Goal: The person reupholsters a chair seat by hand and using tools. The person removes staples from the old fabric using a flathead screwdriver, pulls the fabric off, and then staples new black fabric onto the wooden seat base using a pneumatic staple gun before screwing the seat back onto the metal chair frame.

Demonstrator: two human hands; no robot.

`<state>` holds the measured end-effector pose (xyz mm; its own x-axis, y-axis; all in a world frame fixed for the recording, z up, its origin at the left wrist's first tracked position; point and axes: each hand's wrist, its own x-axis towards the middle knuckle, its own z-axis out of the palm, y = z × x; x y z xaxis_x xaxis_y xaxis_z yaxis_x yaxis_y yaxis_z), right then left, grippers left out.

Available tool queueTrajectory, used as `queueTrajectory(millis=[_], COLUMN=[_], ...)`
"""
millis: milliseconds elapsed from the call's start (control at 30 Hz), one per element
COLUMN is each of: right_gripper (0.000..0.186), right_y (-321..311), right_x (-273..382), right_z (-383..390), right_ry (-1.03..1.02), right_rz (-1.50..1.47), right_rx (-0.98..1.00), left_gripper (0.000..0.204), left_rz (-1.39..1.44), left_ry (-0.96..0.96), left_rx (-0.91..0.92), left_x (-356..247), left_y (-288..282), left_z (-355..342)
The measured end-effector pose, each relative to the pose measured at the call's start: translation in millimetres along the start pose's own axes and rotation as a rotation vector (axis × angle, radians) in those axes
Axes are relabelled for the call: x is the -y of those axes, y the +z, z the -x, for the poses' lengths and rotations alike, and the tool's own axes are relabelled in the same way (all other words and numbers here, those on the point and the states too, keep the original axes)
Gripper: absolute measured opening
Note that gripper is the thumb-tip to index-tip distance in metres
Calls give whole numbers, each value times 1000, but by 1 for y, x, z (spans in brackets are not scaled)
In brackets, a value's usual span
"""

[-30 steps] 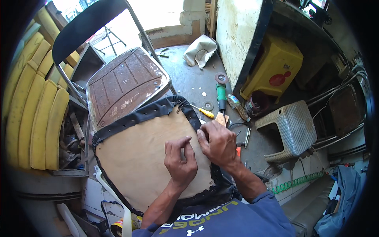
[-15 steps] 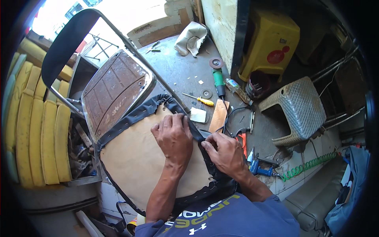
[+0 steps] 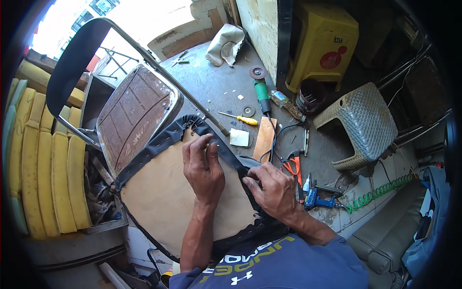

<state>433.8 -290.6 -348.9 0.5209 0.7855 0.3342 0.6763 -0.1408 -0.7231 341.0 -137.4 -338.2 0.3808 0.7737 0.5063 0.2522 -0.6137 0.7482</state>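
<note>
The seat pad (image 3: pixel 159 204) is lying in the middle, just in front of the person's blue shirt (image 3: pixel 284 265). Its flat tan side is facing up, and black cloth is wrapping around its edges. One corner is pointing to the far side, near the metal chair (image 3: pixel 137 115). The pad is looking almost square, so I cannot tell its long axis. The shirt and the left arm are hiding some of its near end, and the pad is hiding what is under it.

The left hand (image 3: pixel 204 168) is hanging over the tan side with its fingers curling. I cannot tell if it is holding something small. The right hand (image 3: pixel 274 190) is bending its fingers at the pad's right black edge. The hand is hiding its own fingertips, so I cannot tell if it is pinching the cloth.

To the right, a yellow screwdriver (image 3: pixel 248 120), a green grinder (image 3: pixel 261 96) and a blue tool (image 3: pixel 317 199) are lying on the gray floor (image 3: pixel 216 91). Yellow foam pads (image 3: pixel 48 159) are standing on the left. The dark rim of the view is cutting some off.
</note>
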Motion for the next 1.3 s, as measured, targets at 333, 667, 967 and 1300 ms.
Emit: queueTrajectory(millis=[333,667,967,1300], right_gripper=[12,10,14,17], right_y=[-7,9,-3,-13], right_x=[-2,23,3,25], right_z=[-11,7,-7,20], right_ry=[6,-26,356,223], right_rz=[-27,160,-291,54], right_rx=[-111,-19,188,53], left_gripper=[18,57,27,23], left_rz=[-192,136,-87,-108], left_ry=[139,209,346,375], left_rx=[31,299,351,374], left_x=[9,1,22,26], left_y=[-4,-17,-18,-15], left_z=[0,-1,-2,3])
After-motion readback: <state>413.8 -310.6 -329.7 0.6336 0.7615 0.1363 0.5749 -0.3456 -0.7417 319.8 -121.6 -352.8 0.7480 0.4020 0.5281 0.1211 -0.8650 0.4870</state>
